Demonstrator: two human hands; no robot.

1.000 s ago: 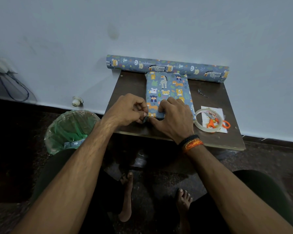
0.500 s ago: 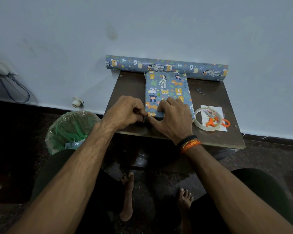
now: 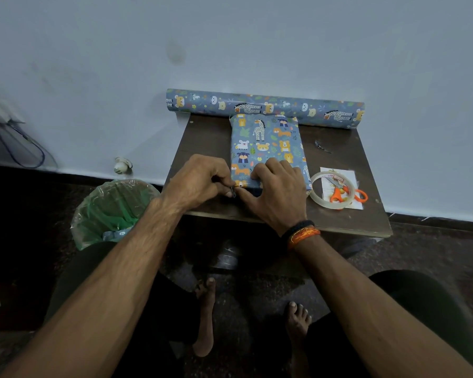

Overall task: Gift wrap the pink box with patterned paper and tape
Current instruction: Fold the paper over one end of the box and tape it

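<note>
- The wrapped box (image 3: 266,148) lies on the small dark table (image 3: 347,159), its far end just beside the paper roll (image 3: 265,107) along the wall.
- At the box's near left corner, the left hand (image 3: 200,181) pinches a small fold of paper between curled fingers; the flap itself is too small to make out.
- The right hand (image 3: 277,192) presses on the near end, fingers curled over the top edge, thumb reaching toward the pinch.
- To do this well, I'd crease the flap sharp against the corner and hold it flat until taped.
- The tape ring (image 3: 331,192) sits right of the box, over the orange scissors (image 3: 348,194), so the right hand could fetch it.
</note>
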